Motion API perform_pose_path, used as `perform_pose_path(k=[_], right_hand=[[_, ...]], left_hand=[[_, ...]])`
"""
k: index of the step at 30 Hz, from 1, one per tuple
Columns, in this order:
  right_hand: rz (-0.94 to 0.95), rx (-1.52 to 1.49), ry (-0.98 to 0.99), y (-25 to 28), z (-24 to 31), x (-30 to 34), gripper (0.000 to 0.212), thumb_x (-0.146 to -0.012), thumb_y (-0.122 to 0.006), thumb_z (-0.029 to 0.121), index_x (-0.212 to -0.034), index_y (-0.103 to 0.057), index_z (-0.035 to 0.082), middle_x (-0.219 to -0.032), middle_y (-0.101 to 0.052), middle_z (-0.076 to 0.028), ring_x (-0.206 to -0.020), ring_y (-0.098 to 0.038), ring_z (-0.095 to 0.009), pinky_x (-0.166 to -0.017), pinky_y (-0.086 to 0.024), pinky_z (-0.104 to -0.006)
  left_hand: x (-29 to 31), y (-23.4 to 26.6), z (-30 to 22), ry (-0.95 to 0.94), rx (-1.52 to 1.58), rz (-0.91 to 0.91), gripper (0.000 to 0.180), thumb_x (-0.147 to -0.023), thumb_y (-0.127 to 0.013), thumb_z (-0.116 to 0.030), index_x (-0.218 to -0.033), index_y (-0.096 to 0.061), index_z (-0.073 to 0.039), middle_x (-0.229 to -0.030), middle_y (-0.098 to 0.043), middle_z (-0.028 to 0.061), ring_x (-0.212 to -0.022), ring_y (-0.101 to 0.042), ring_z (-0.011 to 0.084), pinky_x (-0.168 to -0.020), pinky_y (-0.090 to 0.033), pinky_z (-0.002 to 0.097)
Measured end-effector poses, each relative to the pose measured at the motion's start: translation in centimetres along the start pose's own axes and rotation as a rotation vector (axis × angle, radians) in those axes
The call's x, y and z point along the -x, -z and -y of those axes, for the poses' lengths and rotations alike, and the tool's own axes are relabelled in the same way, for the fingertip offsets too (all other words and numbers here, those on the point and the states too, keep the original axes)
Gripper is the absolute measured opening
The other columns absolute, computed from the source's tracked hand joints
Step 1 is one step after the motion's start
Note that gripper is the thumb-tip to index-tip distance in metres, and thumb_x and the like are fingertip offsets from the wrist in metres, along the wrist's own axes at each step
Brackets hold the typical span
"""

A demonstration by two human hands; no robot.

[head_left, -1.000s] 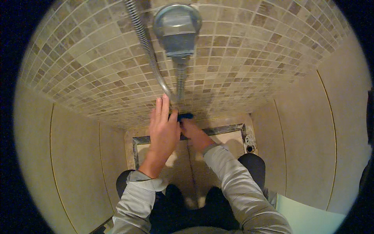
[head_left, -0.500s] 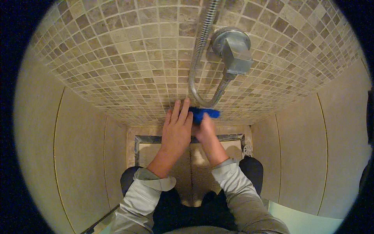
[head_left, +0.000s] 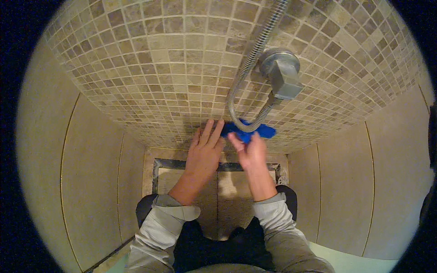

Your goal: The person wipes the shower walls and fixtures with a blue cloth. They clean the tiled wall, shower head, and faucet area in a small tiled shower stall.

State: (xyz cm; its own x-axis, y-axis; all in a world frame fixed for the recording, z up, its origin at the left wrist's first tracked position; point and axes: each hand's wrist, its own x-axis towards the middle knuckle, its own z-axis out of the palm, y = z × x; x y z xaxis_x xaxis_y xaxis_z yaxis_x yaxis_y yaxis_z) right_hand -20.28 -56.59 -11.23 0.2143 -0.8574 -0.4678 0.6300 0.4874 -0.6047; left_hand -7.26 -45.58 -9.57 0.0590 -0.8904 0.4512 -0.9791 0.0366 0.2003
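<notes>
My left hand (head_left: pixel 205 152) lies against the lower part of the mosaic-tiled wall (head_left: pixel 177 91), fingers stretched upward and slightly apart. Beside its fingertips is a bright blue cloth-like thing (head_left: pixel 267 132), low on the wall behind the hose's bend. My right hand (head_left: pixel 251 152) holds the blue thing from below, its thumb and fingers pinched at the lower edge. The kind of blue thing is hard to make out, and its left part is dark in shadow near my left hand.
A ribbed metal shower hose (head_left: pixel 248 68) loops down just above my hands from a square-bodied chrome wall outlet (head_left: pixel 284 79). Large beige tiled walls stand left (head_left: pixel 91 182) and right (head_left: pixel 341 191). Below lies a ribbed mat (head_left: pixel 232 186) within a dark frame.
My right hand has moved to the right with the blue thing, which now spreads wider behind the hose's bend. My left hand stays against the wall. The whole view has shifted slightly.
</notes>
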Motion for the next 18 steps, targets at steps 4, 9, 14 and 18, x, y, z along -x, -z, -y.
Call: perform_pose_path(k=[4,9,14,18], right_hand=[[0.031,0.089,-0.126,4.4,-3.5,-4.8,0.023,-0.104,-0.050,0.017,-0.123,-0.056,0.004,-0.115,-0.065,-0.014,-0.090,-0.070,-0.033,-0.076,-0.066,-0.0537],[-0.425,0.113,0.115,5.7,-0.4,-4.4,0.022,-0.103,-0.051,0.020,-0.121,-0.056,0.007,-0.114,-0.066,-0.013,-0.095,-0.068,-0.029,-0.063,-0.060,-0.0435],[-0.257,0.766,1.109,-1.4,4.2,1.5,0.022,-0.095,-0.064,0.006,-0.114,-0.054,0.002,-0.095,-0.053,-0.004,-0.084,-0.049,-0.012,-0.074,-0.046,-0.0304],[0.070,1.331,1.539,-3.1,2.6,2.5,0.029,-0.081,-0.068,0.002,-0.109,-0.061,0.000,-0.095,-0.056,-0.021,-0.088,-0.059,-0.039,-0.079,-0.051,-0.0476]], left_hand=[[-1.3,0.7,-1.1,-0.061,-0.031,0.018,0.022,-0.088,-0.062,-0.012,-0.103,-0.072,-0.001,-0.164,-0.039,0.0079,-0.151,-0.036,0.0322,-0.116,-0.038,0.0561],[-0.2,-0.2,0.5,-0.058,-0.035,-0.022,0.023,-0.089,-0.060,-0.012,-0.106,-0.072,-0.001,-0.164,-0.039,0.0112,-0.150,-0.037,0.0354,-0.118,-0.037,0.0567],[-0.2,-0.3,0.0,-0.035,-0.033,-0.036,0.019,-0.087,-0.062,-0.011,-0.100,-0.072,-0.001,-0.161,-0.042,0.0119,-0.150,-0.038,0.0347,-0.116,-0.039,0.0568],[-0.4,-0.2,-0.1,-0.054,-0.021,-0.066,0.015,-0.088,-0.062,-0.011,-0.093,-0.071,0.000,-0.160,-0.045,0.0112,-0.150,-0.038,0.0339,-0.115,-0.040,0.0567]])
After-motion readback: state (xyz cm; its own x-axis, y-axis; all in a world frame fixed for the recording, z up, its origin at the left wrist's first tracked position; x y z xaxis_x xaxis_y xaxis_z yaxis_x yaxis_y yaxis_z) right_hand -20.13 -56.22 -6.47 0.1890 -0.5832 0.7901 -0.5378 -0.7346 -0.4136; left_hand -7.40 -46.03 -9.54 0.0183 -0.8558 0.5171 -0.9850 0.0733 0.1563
